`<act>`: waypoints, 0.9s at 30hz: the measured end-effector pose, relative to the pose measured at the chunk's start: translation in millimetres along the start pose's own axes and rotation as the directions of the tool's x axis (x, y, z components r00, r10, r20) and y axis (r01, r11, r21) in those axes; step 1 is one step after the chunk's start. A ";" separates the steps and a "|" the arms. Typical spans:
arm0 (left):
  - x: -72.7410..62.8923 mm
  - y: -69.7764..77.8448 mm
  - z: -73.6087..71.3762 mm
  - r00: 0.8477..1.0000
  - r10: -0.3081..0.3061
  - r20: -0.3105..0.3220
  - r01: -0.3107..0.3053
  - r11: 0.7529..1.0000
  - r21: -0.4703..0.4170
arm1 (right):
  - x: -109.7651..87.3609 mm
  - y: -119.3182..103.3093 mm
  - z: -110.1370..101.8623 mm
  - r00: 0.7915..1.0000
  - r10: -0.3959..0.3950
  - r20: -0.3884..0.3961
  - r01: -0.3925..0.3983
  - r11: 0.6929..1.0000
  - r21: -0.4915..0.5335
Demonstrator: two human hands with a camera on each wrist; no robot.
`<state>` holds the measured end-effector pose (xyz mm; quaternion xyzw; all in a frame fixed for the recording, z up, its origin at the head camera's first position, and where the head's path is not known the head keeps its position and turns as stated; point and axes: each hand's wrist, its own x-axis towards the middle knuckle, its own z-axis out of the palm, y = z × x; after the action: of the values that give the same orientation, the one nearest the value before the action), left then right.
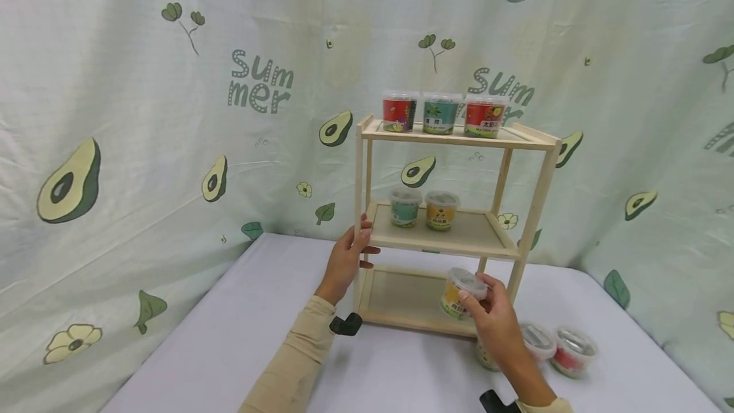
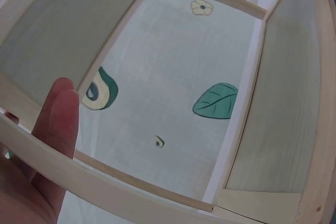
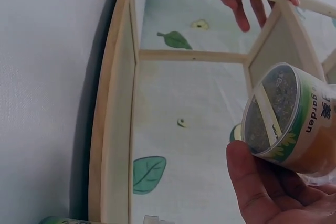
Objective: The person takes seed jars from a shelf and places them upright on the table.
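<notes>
Pale wooden shelf [image 1: 444, 245], head view: the left hand [image 1: 346, 260] grips its left front post [image 1: 359, 177]; the right hand [image 1: 497, 320] pinches an orange-labelled lidded cup [image 1: 453, 301] near the bottom tier's [image 1: 401, 295] right front corner. Left wrist: fingers [image 2: 64, 119] extend past the post. Right wrist: the grip spans only the cup.

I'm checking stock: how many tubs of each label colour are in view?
Red tubs: 3
Teal tubs : 2
Orange tubs: 2
Partly hidden tubs, colour unclear: 2
Total: 9

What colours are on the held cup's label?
Mainly orange and green. Right wrist view shows the label best.
</notes>
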<state>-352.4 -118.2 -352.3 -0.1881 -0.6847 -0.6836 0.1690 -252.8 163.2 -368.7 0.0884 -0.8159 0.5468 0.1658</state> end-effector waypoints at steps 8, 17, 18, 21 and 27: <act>-3.9 14.3 0.2 1.000 -0.014 0.015 0.014 1.000 0.006 | -0.9 3.8 2.9 1.000 -0.013 0.024 0.012 0.999 0.040; -15.7 37.2 1.1 0.999 0.004 0.045 -0.004 1.000 0.019 | -9.5 15.9 16.2 0.996 0.066 0.065 -0.070 0.996 0.061; -15.6 37.1 1.0 0.999 0.008 0.046 -0.009 1.000 0.016 | -10.1 17.3 17.7 0.995 0.069 0.070 -0.074 0.995 0.064; -15.5 36.6 0.8 0.999 0.011 0.048 -0.011 1.000 0.009 | -13.3 20.6 20.2 0.994 0.088 0.072 -0.092 0.995 0.050; -10.7 27.6 0.8 0.999 0.006 0.037 -0.007 1.000 0.018 | -19.2 26.8 21.9 0.988 0.134 0.074 -0.134 0.991 -0.004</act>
<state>-329.6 -117.8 -333.5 -0.2014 -0.6934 -0.6730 0.1602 -247.5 152.7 -406.4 0.0537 -0.8252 0.5536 0.0980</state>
